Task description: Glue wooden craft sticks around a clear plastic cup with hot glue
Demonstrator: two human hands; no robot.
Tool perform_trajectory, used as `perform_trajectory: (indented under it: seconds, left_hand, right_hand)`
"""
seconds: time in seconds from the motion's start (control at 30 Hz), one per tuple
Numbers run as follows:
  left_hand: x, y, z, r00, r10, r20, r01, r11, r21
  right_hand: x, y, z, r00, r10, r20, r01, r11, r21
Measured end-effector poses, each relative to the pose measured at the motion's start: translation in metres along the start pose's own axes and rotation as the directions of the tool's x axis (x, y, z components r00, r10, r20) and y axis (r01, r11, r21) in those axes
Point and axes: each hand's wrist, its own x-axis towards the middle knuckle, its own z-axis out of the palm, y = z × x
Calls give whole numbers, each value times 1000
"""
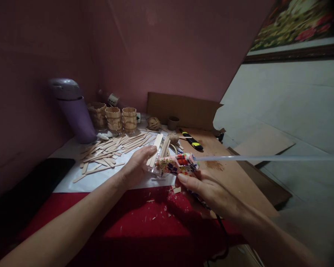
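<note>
My right hand [203, 185] is wrapped round a flower-patterned hot glue gun [175, 164], and a long clear glue stick [253, 158] juts out of its back to the right. The gun points left. My left hand [137, 165] grips a small clear plastic piece [153, 168], perhaps a cup, with pale craft sticks [156, 144] standing along its side. The gun's nozzle is close to this piece; whether they touch I cannot tell. Loose craft sticks [108, 152] lie scattered on white paper beyond my left hand.
Behind stand stick-covered cups [129, 120], a purple bottle [76, 115], a twine ball [154, 123] and a small brown pot [173, 123]. A black and yellow utility knife [191, 139] rests on the wooden board [239, 185]. Scraps dot the red cloth [128, 218]. Cardboard [180, 109] leans at the wall.
</note>
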Motion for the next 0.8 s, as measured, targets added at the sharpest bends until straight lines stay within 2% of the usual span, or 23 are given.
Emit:
perform_trajectory:
  seconds: [0.1, 0.27, 0.6, 0.8]
  left_hand:
    - [0, 0, 0, 996, -43, -73, 44, 999, 13]
    - [1, 0, -1, 995, -28, -101, 32, 998, 47]
    - [2, -1, -1, 996, 5, -84, 1, 998, 65]
    - [2, -1, 0, 996, 10, -88, -4, 998, 69]
  right_hand:
    - [0, 0, 0, 1000, 2, 0, -2, 1000, 6]
    - [-2, -5, 1, 1000, -7, -9, 7, 1000, -25]
    - [-2, -6, 1, 999, -39, 29, 41, 996, -75]
    - [-3, -8, 1, 1000, -28, 9, 29, 997, -67]
